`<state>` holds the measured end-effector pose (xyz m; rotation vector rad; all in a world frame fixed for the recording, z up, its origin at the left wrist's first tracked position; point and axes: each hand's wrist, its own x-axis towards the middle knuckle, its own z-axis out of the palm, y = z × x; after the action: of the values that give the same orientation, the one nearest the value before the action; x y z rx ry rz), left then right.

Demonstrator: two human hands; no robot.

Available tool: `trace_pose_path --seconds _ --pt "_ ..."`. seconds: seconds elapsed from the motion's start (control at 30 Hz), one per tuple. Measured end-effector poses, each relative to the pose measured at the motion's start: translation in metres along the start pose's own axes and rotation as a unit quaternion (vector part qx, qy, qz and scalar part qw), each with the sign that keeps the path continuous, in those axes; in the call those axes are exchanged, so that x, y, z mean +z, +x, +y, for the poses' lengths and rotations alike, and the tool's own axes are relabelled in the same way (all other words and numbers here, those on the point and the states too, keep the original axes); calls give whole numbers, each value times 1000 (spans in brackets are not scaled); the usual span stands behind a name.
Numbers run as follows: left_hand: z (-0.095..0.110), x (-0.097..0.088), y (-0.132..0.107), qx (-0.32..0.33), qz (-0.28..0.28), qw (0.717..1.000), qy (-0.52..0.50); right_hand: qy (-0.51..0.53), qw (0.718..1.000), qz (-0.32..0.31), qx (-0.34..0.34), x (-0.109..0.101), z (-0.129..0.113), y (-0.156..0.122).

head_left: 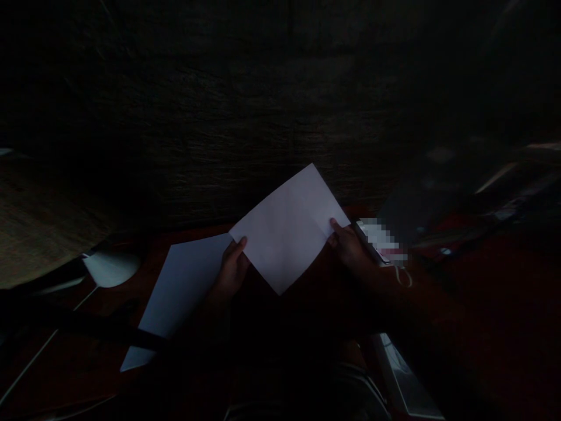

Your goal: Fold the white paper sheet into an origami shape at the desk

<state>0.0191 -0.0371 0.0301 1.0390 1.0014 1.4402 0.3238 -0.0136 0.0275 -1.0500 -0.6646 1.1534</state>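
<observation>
In dim light I hold a white sheet of paper point(289, 228) turned like a diamond above a dark reddish table point(482, 304). My left hand point(232, 270) pinches its left corner, thumb on top. My right hand point(348, 245) grips the right edge, thumb on the paper. A faint crease runs down the sheet's middle. A second pale sheet point(179, 292) lies flat on the table to the left, partly under my left hand.
A white lamp shade point(109, 268) sits at the left. A blurred bright object point(381, 240) lies just right of my right hand. A dark textured wall point(263, 105) fills the back. A pale flat object point(403, 374) shows at the bottom right.
</observation>
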Motion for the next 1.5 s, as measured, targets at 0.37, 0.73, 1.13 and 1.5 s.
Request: trace_pose_path --seconds 0.37,0.73,1.13,1.5 --pt "-14 6 -2 -27 70 997 -6 28 996 -80 26 1 -2 2" --pt "-2 -6 9 4 163 986 -40 -3 990 -99 103 3 -4 -6" --pt "-7 -12 16 43 183 982 -23 -95 984 -75 128 4 -12 -13" --pt "-10 -15 18 32 190 981 -1 -143 988 -32 48 -1 -3 -3"
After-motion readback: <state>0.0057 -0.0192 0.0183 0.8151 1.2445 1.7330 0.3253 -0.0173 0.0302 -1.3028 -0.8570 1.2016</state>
